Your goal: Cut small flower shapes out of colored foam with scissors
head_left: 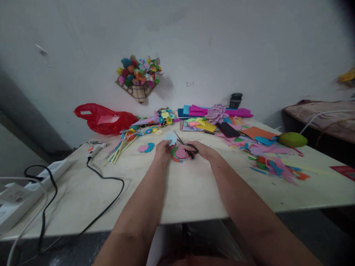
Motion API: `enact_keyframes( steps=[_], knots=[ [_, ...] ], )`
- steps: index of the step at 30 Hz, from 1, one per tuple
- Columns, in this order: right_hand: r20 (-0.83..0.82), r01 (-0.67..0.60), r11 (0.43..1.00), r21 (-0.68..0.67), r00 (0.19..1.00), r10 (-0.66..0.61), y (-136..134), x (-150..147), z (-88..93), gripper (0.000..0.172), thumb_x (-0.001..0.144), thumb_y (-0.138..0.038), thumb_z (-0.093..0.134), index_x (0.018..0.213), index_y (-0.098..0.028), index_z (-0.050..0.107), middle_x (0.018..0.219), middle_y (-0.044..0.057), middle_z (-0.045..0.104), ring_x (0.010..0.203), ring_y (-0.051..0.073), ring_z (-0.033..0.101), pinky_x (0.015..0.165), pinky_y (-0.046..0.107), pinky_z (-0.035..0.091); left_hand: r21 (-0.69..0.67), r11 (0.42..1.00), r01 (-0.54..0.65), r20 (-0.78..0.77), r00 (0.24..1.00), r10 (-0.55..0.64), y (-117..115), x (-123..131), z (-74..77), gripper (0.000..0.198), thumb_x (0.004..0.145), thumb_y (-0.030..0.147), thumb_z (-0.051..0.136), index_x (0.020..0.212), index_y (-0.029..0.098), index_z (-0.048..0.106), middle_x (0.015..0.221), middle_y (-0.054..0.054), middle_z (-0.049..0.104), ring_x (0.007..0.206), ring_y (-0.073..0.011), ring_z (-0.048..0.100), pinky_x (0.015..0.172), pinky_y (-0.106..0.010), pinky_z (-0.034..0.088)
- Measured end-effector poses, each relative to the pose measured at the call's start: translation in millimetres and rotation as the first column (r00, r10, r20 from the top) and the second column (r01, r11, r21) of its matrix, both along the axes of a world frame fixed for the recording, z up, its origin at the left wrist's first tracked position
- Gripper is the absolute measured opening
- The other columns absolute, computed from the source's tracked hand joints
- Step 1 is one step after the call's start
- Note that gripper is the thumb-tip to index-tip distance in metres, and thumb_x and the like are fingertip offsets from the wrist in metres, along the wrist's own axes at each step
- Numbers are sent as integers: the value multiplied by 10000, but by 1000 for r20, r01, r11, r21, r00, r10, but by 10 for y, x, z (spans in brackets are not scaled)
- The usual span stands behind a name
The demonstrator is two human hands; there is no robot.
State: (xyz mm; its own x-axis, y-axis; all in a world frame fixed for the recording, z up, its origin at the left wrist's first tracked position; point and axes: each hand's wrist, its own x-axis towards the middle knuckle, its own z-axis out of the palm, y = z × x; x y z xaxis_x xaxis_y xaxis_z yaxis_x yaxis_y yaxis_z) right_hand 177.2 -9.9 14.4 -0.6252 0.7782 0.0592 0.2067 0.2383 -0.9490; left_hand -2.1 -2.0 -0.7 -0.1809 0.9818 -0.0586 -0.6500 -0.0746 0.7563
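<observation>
Between finger and thumb, my left hand (163, 150) pinches a light blue paper piece with a scalloped edge (172, 139). My right hand (200, 150) is closed around the black handles of a pair of scissors (192, 148), whose blades point up and left beside the paper. Under the hands lie round paper pieces (181, 153) in pink, green and orange, partly hidden by the fingers. Left of my left hand, pink and blue scalloped paper pieces (146, 147) rest on the table.
A glue gun (97, 148) with a black cord and a power strip (33, 192) are at the left. Behind stand a red plastic bag (105, 120) and paper flowers (165, 116). Paper scraps (277, 166), a dark phone-like slab (227, 130) and a green fruit (293, 139) lie right.
</observation>
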Motion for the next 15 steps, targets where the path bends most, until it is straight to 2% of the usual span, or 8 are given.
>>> enact_keyframes(
  steps=[5, 15],
  knots=[
    [8, 4, 1000, 31, 1000, -4, -5, -20, 9, 383, 809, -482, 530, 661, -132, 584, 517, 9, 578, 455, 93, 515, 449, 202, 362, -18, 1000, 17, -23, 1000, -17, -9, -2, 2, 107, 607, 49, 592, 637, 136, 539, 685, -54, 633, 658, -163, 649, 642, -266, 537],
    [11, 8, 1000, -8, 1000, -8, -3, -46, 12, 348, 793, -448, 560, 652, -130, 564, 496, -3, 556, 412, 82, 487, 396, 195, 313, -33, 998, 44, -87, 995, -47, -17, 15, 26, 84, 619, 59, 576, 655, 134, 567, 640, -41, 627, 595, -142, 631, 560, -228, 531]
  ],
)
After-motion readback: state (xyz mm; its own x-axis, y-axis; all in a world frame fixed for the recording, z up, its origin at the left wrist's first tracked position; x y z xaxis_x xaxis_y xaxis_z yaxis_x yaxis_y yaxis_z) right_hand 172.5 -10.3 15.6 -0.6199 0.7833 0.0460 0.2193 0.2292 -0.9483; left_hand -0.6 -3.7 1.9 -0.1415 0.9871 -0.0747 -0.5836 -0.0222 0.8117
